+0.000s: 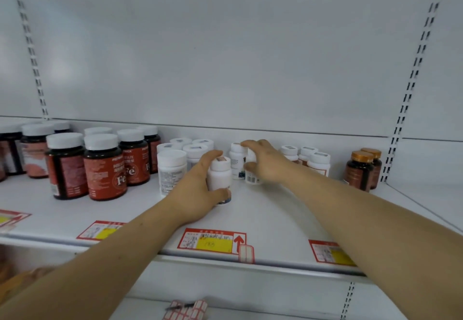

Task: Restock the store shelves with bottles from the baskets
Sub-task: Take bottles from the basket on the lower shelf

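My left hand (198, 189) grips a small white bottle (220, 174) standing upright on the white shelf (270, 214), thumb in front and fingers curled behind it. My right hand (265, 163) grips a second small white bottle (251, 178) a little farther back, with its fingers over the cap. Another white bottle (237, 160) stands just behind, between the two hands. No basket is in view.
Left of my hands stand a cluster of white bottles (172, 167) and dark bottles with red labels (105, 167). To the right are three white bottles (318, 162) and two amber gold-capped bottles (360, 172). Price tags (213, 240) line the shelf's front edge.
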Tool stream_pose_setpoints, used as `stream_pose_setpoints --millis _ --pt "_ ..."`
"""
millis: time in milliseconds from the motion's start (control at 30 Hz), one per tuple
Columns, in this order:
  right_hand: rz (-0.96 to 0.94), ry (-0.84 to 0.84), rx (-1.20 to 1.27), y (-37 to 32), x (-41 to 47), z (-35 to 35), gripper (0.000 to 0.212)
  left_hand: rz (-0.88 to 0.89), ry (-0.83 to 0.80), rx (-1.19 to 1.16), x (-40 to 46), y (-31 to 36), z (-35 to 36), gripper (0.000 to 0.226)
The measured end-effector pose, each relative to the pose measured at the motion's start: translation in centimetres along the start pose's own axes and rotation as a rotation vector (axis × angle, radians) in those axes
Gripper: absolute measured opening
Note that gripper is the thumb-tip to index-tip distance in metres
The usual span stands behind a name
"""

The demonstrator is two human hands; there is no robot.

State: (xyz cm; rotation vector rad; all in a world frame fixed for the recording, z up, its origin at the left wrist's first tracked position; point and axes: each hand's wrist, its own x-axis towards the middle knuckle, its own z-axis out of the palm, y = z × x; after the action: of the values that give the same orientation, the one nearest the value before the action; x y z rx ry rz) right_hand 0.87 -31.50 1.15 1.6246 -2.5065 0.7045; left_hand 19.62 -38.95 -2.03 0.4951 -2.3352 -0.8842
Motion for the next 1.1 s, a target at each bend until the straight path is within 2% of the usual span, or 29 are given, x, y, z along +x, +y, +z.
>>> stream_pose_setpoints --millis 100,267,367,533,633,767,900,1100 --pt "0.001 0.007 -0.035 0.1 1.0 0.8 0.055 -0.017 -0.031 -0.009 0.2 0.0 -0.1 0.076" --pt "-0.03 0.061 -0.139 -0.5 0.1 -0.4 0.063 -0.064 -0.004 -0.091 0.5 0.7 -0.8 0.072" --pt "-0.076 0.086 -0.03 -2.0 -1.8 -2.0 0.066 -0.096 0.041 -0.176 0.7 2.1 -2.2 0.068" --pt "-0.209 -0.06 0.15 -7.0 -5.0 -2.4 0.075 -0.128 0.143 -0.302 -0.7 3.9 -5.9 0.065" --pt "-0.266 -0.113 0.258 -11.1 -5.9 -1.7 0.076 -0.135 0.194 -0.383 -2.5 4.2 -8.7 0.057" --pt "-0.364 -0.156 0.313 -17.7 -6.3 0.1 0.055 -0.168 0.288 -0.469 -6.0 2.9 -14.1 0.046" --pt "-0.45 -0.187 0.336 -26.1 -6.1 3.8 0.054 -0.179 0.402 -0.394 -11.6 -0.6 -20.6 0.045" --pt "-0.527 -0.296 0.461 -40.4 -6.7 13.0 0.06 -0.295 0.462 -0.202 -21.6 -8.2 -31.6 0.046"
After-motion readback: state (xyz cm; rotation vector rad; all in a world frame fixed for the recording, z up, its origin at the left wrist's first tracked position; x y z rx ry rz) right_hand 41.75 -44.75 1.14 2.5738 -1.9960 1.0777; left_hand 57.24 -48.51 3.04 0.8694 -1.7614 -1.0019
